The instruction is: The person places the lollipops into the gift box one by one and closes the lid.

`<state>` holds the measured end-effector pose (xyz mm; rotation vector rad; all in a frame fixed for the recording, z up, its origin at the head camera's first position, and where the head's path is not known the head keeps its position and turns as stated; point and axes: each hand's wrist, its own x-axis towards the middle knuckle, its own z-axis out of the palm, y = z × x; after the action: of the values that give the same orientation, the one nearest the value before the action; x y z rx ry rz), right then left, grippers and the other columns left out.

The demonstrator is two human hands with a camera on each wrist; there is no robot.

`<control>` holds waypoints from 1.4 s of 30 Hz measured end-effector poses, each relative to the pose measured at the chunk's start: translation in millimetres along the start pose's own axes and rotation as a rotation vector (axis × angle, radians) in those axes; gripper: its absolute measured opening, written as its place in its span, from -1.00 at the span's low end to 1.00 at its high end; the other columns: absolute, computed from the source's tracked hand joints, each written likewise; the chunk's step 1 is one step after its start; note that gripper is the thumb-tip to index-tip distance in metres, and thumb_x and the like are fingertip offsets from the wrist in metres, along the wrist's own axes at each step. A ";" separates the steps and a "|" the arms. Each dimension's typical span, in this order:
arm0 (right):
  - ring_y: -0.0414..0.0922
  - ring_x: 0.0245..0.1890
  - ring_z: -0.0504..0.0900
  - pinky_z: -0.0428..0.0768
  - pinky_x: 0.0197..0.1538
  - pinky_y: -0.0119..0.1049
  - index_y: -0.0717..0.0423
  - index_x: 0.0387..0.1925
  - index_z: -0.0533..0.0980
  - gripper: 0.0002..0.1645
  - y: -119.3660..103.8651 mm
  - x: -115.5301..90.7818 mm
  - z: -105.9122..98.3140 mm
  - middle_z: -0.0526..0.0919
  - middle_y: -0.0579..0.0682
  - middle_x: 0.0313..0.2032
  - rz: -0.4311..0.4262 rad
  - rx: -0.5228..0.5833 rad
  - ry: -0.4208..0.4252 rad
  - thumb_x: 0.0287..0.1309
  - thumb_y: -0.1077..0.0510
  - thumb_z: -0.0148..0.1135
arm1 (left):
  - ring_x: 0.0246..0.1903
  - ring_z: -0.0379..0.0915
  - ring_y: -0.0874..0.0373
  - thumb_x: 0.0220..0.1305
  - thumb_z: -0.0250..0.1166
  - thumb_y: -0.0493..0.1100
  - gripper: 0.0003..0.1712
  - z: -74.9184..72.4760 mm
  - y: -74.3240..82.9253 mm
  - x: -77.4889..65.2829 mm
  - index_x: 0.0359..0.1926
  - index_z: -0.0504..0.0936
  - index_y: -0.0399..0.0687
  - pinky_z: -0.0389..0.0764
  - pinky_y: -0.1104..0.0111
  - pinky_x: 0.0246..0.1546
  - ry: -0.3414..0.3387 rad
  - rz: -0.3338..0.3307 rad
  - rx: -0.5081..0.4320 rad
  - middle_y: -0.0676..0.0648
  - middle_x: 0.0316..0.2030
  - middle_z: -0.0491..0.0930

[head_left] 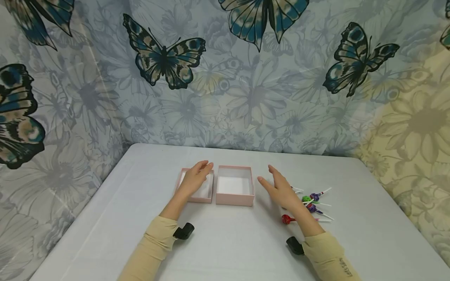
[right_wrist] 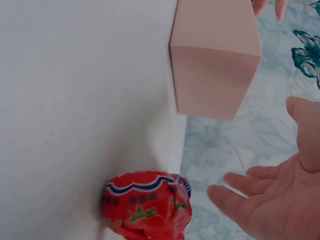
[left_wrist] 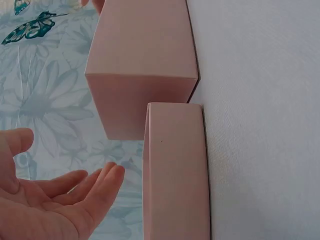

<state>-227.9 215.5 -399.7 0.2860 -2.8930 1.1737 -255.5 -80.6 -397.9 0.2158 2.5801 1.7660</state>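
Note:
My left hand [head_left: 194, 180] is held above a shallow pink box lid [head_left: 200, 200], fingers loosely extended and holding nothing. Beside that lid stands a deeper pink box [head_left: 234, 200], its white inside facing up. My right hand [head_left: 281, 194] hovers to the right of this box, with thumb and fingers spread and nothing in the palm. Below and behind the right hand lie several wrapped lollipops, among them a red one [head_left: 286, 219], a green one [head_left: 306, 199] and a purple one [head_left: 312, 208]. The right wrist view shows the red wrapper up close, while the hand and forearm partly hide the group from the head view.
A white-covered table [head_left: 116, 222] carries everything. Behind it hangs a flower-patterned cloth [head_left: 253, 97] with large butterflies. Dark wrist cameras [head_left: 184, 231] stick out from both sleeves, low over the tabletop.

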 end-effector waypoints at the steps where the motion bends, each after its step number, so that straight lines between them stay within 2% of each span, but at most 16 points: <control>1: 0.31 0.40 0.06 0.16 0.35 0.29 0.29 0.50 -0.12 0.04 1.0 -0.4 -0.3 0.05 0.35 0.43 0.003 0.013 -0.003 0.38 -0.36 -0.09 | 0.15 0.46 -0.11 0.42 0.06 0.22 -0.27 0.0 -0.4 0.1 0.37 0.34 -0.19 0.59 0.15 0.09 -0.007 -0.003 -0.021 -0.23 0.24 0.43; 5: 0.30 0.40 0.07 0.20 0.37 0.23 0.30 0.50 -0.11 0.05 4.5 -1.3 -0.8 0.08 0.36 0.42 0.019 0.058 -0.019 0.37 -0.36 -0.09 | 0.07 0.52 -0.09 0.42 0.12 0.14 -0.32 0.0 -0.8 0.6 0.34 0.36 -0.24 0.67 0.26 -0.04 -0.025 -0.024 -0.067 -0.25 0.16 0.49; 13: 0.29 0.38 0.13 0.23 0.37 0.18 0.32 0.48 -0.05 -0.01 9.1 -4.0 -1.5 0.14 0.37 0.39 0.063 0.070 -0.064 0.40 -0.32 -0.09 | -0.03 0.57 -0.04 0.40 0.20 0.02 -0.41 2.6 -1.2 -1.0 0.29 0.43 -0.26 0.71 0.32 -0.16 -0.069 -0.088 -0.092 -0.22 0.11 0.51; 25: 0.29 0.38 0.14 0.22 0.38 0.15 0.34 0.46 0.01 -0.09 10.9 -9.1 -2.9 0.17 0.37 0.38 0.059 0.071 -0.048 0.42 -0.23 -0.02 | -0.06 0.58 -0.01 0.38 0.23 -0.09 -0.50 9.3 -2.6 -2.1 0.23 0.50 -0.27 0.72 0.29 -0.22 -0.120 -0.065 -0.056 -0.16 0.01 0.57; 32: 0.25 0.27 0.34 0.36 0.29 0.18 0.32 0.44 0.09 -0.13 14.3 -19.1 -11.4 0.23 0.36 0.35 0.059 0.043 -0.021 0.42 -0.22 0.00 | -0.02 0.57 -0.03 0.35 0.27 -0.15 -0.47 13.7 -4.0 -2.0 0.26 0.46 -0.30 0.72 0.31 -0.23 -0.162 -0.039 -0.049 -0.22 0.08 0.54; 36: 0.22 0.26 0.37 0.39 0.28 0.14 0.32 0.41 0.17 -0.17 20.5 -26.1 -17.2 0.29 0.35 0.32 0.026 0.025 0.004 0.40 -0.20 0.04 | -0.02 0.57 -0.03 0.33 0.28 -0.21 -0.45 14.5 -4.8 -2.6 0.29 0.43 -0.28 0.72 0.30 -0.24 -0.167 -0.052 -0.073 -0.26 0.12 0.51; 42: 0.24 0.21 0.43 0.45 0.23 0.10 0.36 0.31 0.31 -0.34 32.2 -40.1 -25.1 0.40 0.33 0.24 -0.038 -0.026 0.029 0.39 -0.02 0.14 | -0.01 0.55 -0.04 0.32 0.29 -0.24 -0.43 15.6 -7.9 -1.2 0.31 0.41 -0.28 0.73 0.30 -0.25 -0.171 -0.060 -0.099 -0.29 0.12 0.50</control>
<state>-195.5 262.1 -406.9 0.3195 -2.8615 1.1246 -253.8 -69.1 -411.0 0.2719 2.3511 1.7659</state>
